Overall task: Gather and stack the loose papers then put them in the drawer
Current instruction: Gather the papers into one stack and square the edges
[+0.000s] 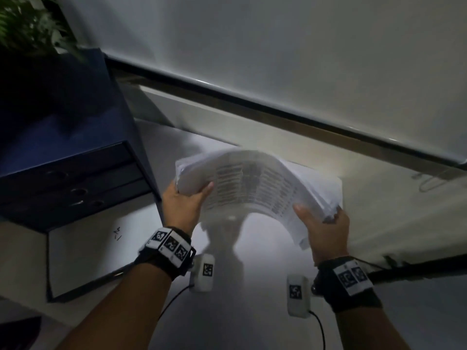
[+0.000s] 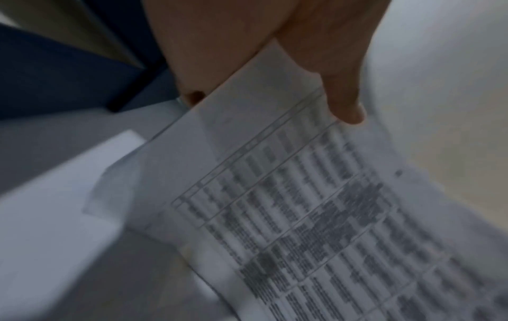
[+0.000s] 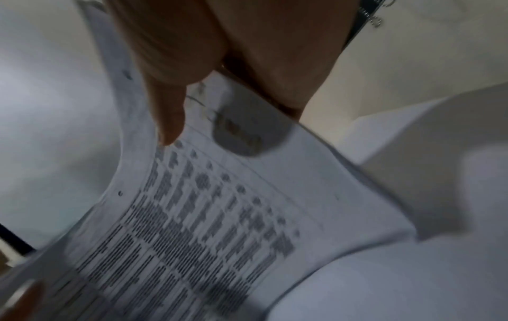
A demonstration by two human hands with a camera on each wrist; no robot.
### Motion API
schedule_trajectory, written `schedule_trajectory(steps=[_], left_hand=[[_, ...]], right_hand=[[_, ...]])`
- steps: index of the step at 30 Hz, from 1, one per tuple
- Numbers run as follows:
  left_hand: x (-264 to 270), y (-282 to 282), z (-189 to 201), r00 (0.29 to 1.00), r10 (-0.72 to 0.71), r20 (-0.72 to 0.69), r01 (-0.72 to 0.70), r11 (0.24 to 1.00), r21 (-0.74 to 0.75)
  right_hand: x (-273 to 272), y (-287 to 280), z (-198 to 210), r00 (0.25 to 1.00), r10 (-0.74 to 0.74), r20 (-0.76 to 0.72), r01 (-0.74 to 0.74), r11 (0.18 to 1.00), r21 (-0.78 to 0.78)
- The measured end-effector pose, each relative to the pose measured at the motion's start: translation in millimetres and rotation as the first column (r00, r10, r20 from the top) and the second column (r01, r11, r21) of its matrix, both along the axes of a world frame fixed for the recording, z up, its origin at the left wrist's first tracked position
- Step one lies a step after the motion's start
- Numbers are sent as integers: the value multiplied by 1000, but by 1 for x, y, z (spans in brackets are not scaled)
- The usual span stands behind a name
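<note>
A stack of white papers [image 1: 255, 188] with a printed table on top arches upward in the air above the pale floor. My left hand [image 1: 188, 198] grips its left end, thumb on top. My right hand [image 1: 319, 221] grips its right end, thumb on top and fingers underneath. The left wrist view shows my thumb pressed on the printed sheet [image 2: 288, 195], and the right wrist view shows the same grip on the sheet [image 3: 219, 206]. To the left stands a dark blue drawer cabinet [image 1: 73, 178] with round pulls on its fronts; whether a drawer is open I cannot tell.
A white board or door panel [image 1: 278, 59] with a dark lower edge leans across the background. A green plant [image 1: 30, 24] sits above the cabinet. A white box face [image 1: 83, 251] lies below the cabinet. A wire clip [image 1: 429, 183] lies at the right.
</note>
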State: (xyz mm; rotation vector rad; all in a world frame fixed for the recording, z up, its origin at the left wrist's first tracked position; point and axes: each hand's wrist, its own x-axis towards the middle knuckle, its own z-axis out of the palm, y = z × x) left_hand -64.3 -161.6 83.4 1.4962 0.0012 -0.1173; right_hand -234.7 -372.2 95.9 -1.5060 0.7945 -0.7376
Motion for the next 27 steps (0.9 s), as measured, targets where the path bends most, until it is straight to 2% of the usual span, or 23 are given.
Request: schedule_trajectory(steps=[4, 6, 8, 11, 14, 17, 23, 27], left_hand=[[-8, 7, -24, 987, -132, -86, 142, 984, 111], [-7, 2, -28, 988, -126, -84, 137, 980, 141], [-6, -3, -22, 992, -100, -75, 107, 989, 106], [-2, -2, -15, 996, -89, -9, 89, 994, 56], [4, 6, -12, 987, -158, 25, 157, 986, 60], [9, 7, -14, 971, -239, -27, 241, 968, 73], [13, 6, -8, 978, -210, 6, 209, 976, 62], [13, 11, -16, 963, -268, -19, 268, 960, 80]], right_hand=[[-12, 0, -25, 996, 4, -87, 8, 990, 138], [-10, 1, -28, 990, -40, -134, 65, 979, 192], [-8, 2, -23, 985, -38, -166, 70, 979, 190], [-11, 0, -14, 996, -51, -78, 60, 992, 110], [-15, -4, -12, 1000, -3, -8, 3, 1000, 19], [-11, -5, -23, 1000, -8, -24, 9, 999, 53], [-10, 1, -15, 997, -45, 57, 40, 996, 84], [-10, -2, -20, 1000, -18, 22, 16, 997, 73]])
